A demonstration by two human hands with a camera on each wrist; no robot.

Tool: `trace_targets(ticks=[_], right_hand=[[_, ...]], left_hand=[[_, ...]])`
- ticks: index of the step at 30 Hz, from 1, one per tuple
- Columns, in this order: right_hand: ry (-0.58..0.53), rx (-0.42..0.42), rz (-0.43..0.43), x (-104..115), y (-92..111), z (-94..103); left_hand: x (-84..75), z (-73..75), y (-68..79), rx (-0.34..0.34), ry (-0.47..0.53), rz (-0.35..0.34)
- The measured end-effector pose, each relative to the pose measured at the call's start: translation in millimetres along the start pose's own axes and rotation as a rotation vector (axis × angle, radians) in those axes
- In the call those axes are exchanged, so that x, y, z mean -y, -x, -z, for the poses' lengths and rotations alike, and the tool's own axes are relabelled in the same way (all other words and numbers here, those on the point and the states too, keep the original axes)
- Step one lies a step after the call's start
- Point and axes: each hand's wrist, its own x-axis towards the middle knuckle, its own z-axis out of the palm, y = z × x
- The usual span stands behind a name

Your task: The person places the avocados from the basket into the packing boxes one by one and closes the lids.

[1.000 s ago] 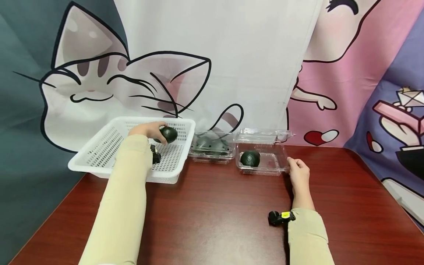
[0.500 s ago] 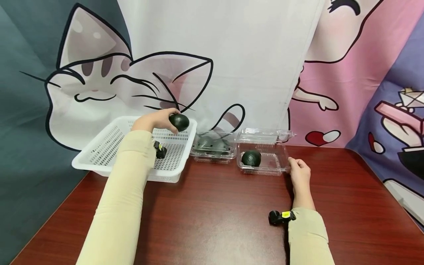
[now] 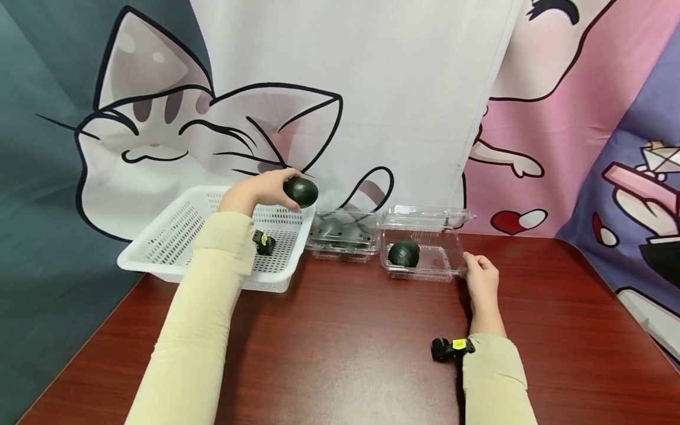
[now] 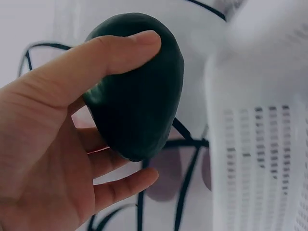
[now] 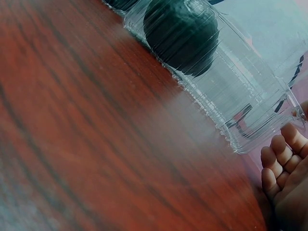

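My left hand [image 3: 264, 190] grips a dark green avocado [image 3: 301, 192] above the right rim of the white perforated basket [image 3: 133, 260]. In the left wrist view, the thumb lies across the avocado [image 4: 139, 91], with the fingers behind it. To the right stands a clear plastic clamshell container [image 3: 432, 273] with its lid raised. One avocado [image 3: 404, 254] sits in its left half. My right hand [image 3: 481, 277] pinches the container's right edge. The right wrist view shows that hand [image 5: 291, 178] at the container's corner, its fingers curled and the thumb mostly cut off.
A second clamshell container [image 3: 342, 251], lid down, holds avocados between the basket and the lidded-open one. Everything stands toward the back of the brown wooden table [image 3: 340, 342]. Behind hangs a printed cloth [image 3: 414, 106] close to the containers.
My left hand has lifted the avocado up out of the basket and carried it right, over the basket's rim. The right hand has stayed at the container's edge.
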Motion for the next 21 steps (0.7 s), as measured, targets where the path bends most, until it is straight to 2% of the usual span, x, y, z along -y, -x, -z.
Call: trace_targets(ticks=[5,9,13,21], right_hand=[[-0.033,0.015,-0.012,1.3,-0.1,0.7],[-0.028,0.016,-0.009,1.9,-0.2,1.6],[-0.031,0.015,-0.007,1.5,-0.4,1.4],[-0.019,0.014,-0.006,0.2,-0.3,0.2]], left_hand=[[-18.8,-1.7,0.7,-0.042,-0.027,-0.072],[-30.7,-4.7,-1.8,-0.045,-0.033,-0.104],[-37.6,-8.7,-3.1,-0.038,-0.034,-0.103],[-41.0,-15.3,0.4,-0.041,-0.013,-0.053]])
